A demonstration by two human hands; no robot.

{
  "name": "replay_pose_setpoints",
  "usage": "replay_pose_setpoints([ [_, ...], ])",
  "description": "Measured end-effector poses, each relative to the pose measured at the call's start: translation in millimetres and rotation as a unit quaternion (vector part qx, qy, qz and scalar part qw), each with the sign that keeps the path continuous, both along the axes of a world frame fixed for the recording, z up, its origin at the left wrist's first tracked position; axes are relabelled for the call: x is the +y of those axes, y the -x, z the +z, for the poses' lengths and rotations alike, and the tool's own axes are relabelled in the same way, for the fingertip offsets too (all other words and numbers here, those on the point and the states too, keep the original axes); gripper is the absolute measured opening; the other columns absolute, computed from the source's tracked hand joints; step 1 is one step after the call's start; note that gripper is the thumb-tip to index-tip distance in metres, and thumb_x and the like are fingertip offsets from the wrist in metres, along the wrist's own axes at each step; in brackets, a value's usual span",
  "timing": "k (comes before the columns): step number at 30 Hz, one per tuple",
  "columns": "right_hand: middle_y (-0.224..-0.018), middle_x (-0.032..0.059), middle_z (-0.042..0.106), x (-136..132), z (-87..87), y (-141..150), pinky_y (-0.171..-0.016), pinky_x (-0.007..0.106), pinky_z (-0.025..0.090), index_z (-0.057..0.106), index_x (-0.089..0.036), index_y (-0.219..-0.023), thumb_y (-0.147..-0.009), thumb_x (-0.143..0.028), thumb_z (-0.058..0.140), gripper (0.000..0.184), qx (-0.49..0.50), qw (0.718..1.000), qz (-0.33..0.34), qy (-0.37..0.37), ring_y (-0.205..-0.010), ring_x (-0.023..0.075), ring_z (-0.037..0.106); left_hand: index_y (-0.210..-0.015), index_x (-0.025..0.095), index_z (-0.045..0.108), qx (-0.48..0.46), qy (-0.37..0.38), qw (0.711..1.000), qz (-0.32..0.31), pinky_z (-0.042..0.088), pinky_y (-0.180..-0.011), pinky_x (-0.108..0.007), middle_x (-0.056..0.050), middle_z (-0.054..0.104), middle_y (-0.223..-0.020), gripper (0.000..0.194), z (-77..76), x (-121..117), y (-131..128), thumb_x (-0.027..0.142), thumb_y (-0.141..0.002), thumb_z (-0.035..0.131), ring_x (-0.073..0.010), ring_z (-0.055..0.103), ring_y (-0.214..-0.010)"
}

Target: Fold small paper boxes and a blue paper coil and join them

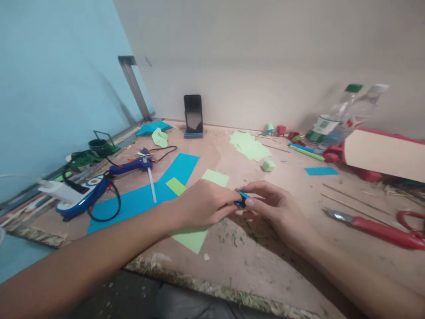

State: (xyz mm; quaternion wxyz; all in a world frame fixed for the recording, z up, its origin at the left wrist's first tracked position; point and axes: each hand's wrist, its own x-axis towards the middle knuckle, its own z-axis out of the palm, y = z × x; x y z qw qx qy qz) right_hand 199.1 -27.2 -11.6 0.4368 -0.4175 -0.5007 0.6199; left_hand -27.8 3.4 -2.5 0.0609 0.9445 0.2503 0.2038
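Note:
Between my two hands is a small folded piece of blue paper [243, 199], held above the table. My left hand [207, 201] pinches its left side, with the fingers curled. The thumb and fingers of my right hand [270, 201] close on its right side. Beneath my left hand lie light green paper [192, 241] and a large blue sheet [133, 201], partly hidden by the arm. A narrow yellow-green strip [175, 186] rests on the blue sheet. Just beyond my right hand sits a small light green folded paper block [268, 166].
A blue glue gun [131, 166] and a power strip [83, 197] with cables lie at left. A phone [193, 114] stands at the back. On the right are plastic bottles [323, 128], a blue paper rectangle [321, 171], thin sticks and a red-handled cutter [381, 228].

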Motion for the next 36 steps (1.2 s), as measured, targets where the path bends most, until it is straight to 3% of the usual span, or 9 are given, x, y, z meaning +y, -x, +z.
replay_pose_setpoints([
  [4, -0.107, 0.0068, 0.08, -0.7, 4.0, 2.2, -0.072, 0.029, 0.064, 0.078, -0.02, -0.102, -0.077, -0.039, 0.09, 0.034, -0.042, 0.999, -0.005, -0.008, -0.079, 0.0164, 0.075, -0.094, 0.019, 0.07, -0.004, -0.07, 0.998, -0.01, 0.036, -0.059, -0.029, -0.001, 0.073, -0.077, 0.024, -2.8, 1.0, -0.1, 0.025, -0.108, 0.05, -0.0162, 0.067, -0.067],
  [8, -0.098, 0.0079, 0.081, -3.5, 14.3, 3.8, -0.068, 0.03, 0.063, 0.078, -0.018, -0.1, -0.087, -0.04, 0.076, 0.026, -0.148, 0.987, -0.005, -0.066, -0.08, 0.0197, 0.075, -0.091, 0.019, 0.066, 0.017, -0.176, 0.984, -0.022, 0.031, -0.055, -0.031, 0.0, 0.064, -0.07, 0.02, -4.0, -0.2, 0.8, 0.021, -0.105, 0.052, -0.0153, 0.058, -0.061],
  [11, -0.084, 0.0071, 0.081, -6.7, 21.0, 3.7, -0.063, 0.028, 0.058, 0.078, -0.016, -0.096, -0.091, -0.028, 0.066, 0.018, -0.285, 0.948, 0.008, -0.139, -0.072, 0.0193, 0.073, -0.092, 0.017, 0.066, 0.049, -0.249, 0.966, -0.043, 0.033, -0.056, -0.033, -0.001, 0.063, -0.071, 0.019, -2.2, -4.1, -0.5, 0.014, -0.104, 0.051, -0.0164, 0.057, -0.062],
  [15, -0.081, 0.0065, 0.081, -10.6, 23.5, 2.6, -0.064, 0.027, 0.052, 0.079, -0.015, -0.099, -0.091, -0.018, 0.059, 0.022, -0.413, 0.883, 0.036, -0.219, -0.065, 0.0176, 0.072, -0.092, 0.016, 0.066, 0.084, -0.305, 0.946, -0.067, 0.036, -0.057, -0.035, -0.002, 0.064, -0.071, 0.016, 0.5, -11.7, -4.6, 0.011, -0.101, 0.054, -0.019, 0.058, -0.065],
  [22, -0.063, 0.0043, 0.071, -10.8, 19.6, 4.0, -0.057, 0.026, 0.032, 0.071, -0.016, -0.07, -0.091, -0.015, 0.059, 0.024, -0.551, 0.784, 0.049, -0.281, -0.054, 0.0133, 0.055, -0.087, 0.015, 0.066, 0.124, -0.327, 0.934, -0.077, 0.036, -0.056, -0.035, -0.005, 0.065, -0.071, 0.017, 1.1, -23.2, -11.2, 0.009, -0.098, 0.055, -0.0206, 0.059, -0.065],
  [28, -0.069, 0.0049, 0.071, -12.5, 20.6, 4.9, -0.058, 0.028, 0.026, 0.068, -0.016, -0.072, -0.092, -0.012, 0.057, 0.023, -0.588, 0.746, 0.055, -0.307, -0.059, 0.0141, 0.053, -0.09, 0.014, 0.067, 0.118, -0.317, 0.939, -0.057, 0.039, -0.055, -0.036, -0.004, 0.065, -0.071, 0.014, 2.1, -23.9, -11.5, 0.01, -0.098, 0.056, -0.0207, 0.06, -0.063],
  [36, -0.067, 0.0043, 0.068, -15.4, 17.7, 4.8, -0.055, 0.032, 0.017, 0.064, -0.018, -0.073, -0.081, -0.013, 0.064, 0.009, -0.655, 0.655, 0.074, -0.369, -0.054, 0.0153, 0.049, -0.082, 0.017, 0.062, 0.144, -0.263, 0.954, -0.026, 0.043, -0.058, -0.035, -0.005, 0.066, -0.073, 0.016, 0.3, -25.6, -18.0, 0.005, -0.093, 0.057, -0.0216, 0.064, -0.064],
])
